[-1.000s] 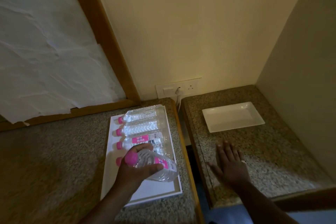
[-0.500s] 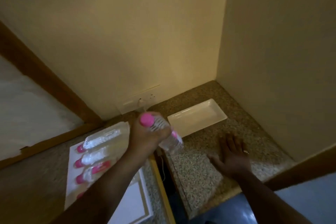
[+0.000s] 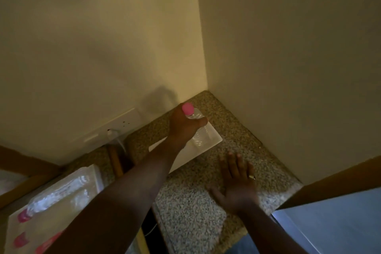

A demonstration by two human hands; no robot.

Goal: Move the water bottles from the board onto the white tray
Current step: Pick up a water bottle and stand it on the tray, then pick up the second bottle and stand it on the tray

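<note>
My left hand (image 3: 183,128) grips a clear water bottle (image 3: 198,128) with a pink cap, held tilted over the white tray (image 3: 212,140) on the right granite counter. The bottle's base is at or just above the tray; contact cannot be told. My left forearm hides the tray's left part. My right hand (image 3: 237,181) lies flat and open on the granite in front of the tray. At the lower left, the white board (image 3: 12,225) holds three more pink-capped bottles (image 3: 59,196) lying on their sides, blurred.
The two granite counters are split by a dark gap (image 3: 148,220) with a wooden edge. A wall socket with a plugged-in white cable (image 3: 113,134) sits behind the gap. Walls close in the tray's corner at the back and right. A wooden frame (image 3: 24,161) runs along the left.
My left hand has carried the bottle rightward from above the gap to over the tray. The view has swung right and up. My right hand stays flat on the counter.
</note>
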